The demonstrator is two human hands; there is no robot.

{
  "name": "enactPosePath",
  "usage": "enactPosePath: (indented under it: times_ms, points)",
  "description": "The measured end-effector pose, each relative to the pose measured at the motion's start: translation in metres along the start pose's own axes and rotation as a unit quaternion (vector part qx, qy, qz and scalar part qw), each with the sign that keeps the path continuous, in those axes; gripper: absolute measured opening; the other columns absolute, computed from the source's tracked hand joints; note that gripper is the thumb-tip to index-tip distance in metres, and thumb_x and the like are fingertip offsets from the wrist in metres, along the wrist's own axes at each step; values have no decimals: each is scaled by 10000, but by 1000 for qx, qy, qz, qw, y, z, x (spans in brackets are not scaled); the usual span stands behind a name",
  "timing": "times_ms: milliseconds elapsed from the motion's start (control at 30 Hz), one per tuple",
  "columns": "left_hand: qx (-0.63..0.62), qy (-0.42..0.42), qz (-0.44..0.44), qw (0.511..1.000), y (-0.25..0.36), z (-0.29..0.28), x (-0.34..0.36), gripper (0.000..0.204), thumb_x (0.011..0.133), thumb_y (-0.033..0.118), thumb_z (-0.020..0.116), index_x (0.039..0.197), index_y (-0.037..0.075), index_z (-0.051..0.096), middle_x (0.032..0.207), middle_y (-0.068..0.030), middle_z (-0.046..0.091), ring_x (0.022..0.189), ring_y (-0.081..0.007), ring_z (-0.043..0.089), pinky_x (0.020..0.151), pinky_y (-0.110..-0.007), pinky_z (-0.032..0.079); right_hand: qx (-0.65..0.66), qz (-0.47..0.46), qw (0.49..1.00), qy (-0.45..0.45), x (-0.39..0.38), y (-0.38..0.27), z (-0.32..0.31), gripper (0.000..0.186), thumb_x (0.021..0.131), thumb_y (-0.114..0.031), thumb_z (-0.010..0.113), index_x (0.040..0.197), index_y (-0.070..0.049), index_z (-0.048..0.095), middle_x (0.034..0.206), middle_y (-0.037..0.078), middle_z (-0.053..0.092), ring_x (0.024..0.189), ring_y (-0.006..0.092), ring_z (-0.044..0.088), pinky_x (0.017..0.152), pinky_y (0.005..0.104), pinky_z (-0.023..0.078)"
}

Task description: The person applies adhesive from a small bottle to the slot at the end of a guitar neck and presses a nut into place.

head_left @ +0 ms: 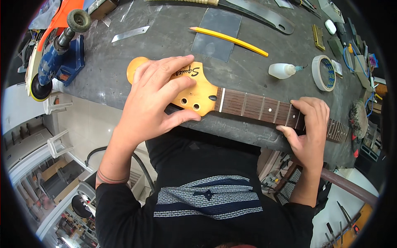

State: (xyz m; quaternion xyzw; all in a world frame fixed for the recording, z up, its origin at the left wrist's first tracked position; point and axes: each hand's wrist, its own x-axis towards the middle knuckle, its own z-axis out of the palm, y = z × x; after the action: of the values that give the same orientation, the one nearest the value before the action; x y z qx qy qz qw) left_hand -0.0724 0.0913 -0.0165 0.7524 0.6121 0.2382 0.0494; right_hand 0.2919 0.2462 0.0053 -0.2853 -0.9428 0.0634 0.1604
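Observation:
A guitar neck (254, 106) lies along the near edge of the bench, its dark fretboard facing up. Its amber headstock (202, 90) points left and has several open tuner holes and dark lettering. Across that headstock lies my left hand (155, 89), gripping it with the fingers over the face and the thumb at the near edge. Farther right, my right hand (311, 120) clasps the fretted part, thumb on the near side and fingers over the far side. Both palms hide parts of the neck. A white nut (222, 100) sits between headstock and fretboard.
Beyond the neck lie a yellow pencil (231, 40) on a dark sheet (211, 47), a metal blade (130, 34) and a large knife (258, 15). A small bottle (282, 70) and a tape roll (317, 73) are right. A blue vise-like tool (73, 62) stands left.

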Motion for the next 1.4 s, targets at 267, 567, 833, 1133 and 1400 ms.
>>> enactPosePath:
  times_ms: [267, 567, 833, 1133, 1400]
  points:
    - [-364, 142, -87, 916, 7, -5, 23, 520, 1056, 291, 744, 1429, -41, 597, 1389, -214, 701, 1329, -293, 666, 1183, -432, 480, 208, 82, 975, 2, 73, -2, -2, 483, 905, -190, 857, 1312, 2, 681, 1188, 102, 658, 1091, 257, 616, 1029, 383, 497]
    - [-544, 127, -157, 814, 26, -5, 54, 540, 1197, 406, 541, 1470, -61, 560, 1194, -207, 755, 995, -192, 772, 844, -313, 654, 335, -96, 936, -54, 124, -25, -12, 302, 965, -109, 787, 1243, -3, 731, 1180, 87, 661, 1156, 220, 621, 1046, 347, 461]
    - [-846, 22, -216, 487, 27, -4, 15, 648, 1228, 483, 383, 1522, -80, 508, 1010, -183, 761, 745, -194, 754, 610, -263, 599, 453, -212, 857, -127, 164, -64, 13, 416, 993, -180, 792, 1365, -8, 719, 1261, 92, 647, 1197, 204, 604, 1058, 358, 446]
    - [-553, 270, -202, 762, 41, 20, -36, 420, 1045, 166, 791, 1351, -59, 612, 1136, -151, 738, 935, -178, 718, 813, -308, 581, 220, -94, 950, -199, 108, -35, 5, 615, 885, -441, 857, 1245, 13, 652, 1147, 133, 619, 1133, 312, 610, 1010, 416, 498]
    - [-310, 258, -69, 912, 36, 31, -44, 476, 818, 33, 959, 1201, -14, 680, 974, -130, 776, 921, -268, 773, 1067, -564, 600, 172, -111, 967, -149, 91, -44, 22, 648, 663, -327, 973, 1154, -46, 659, 1138, 114, 645, 1144, 381, 600, 1038, 489, 457]
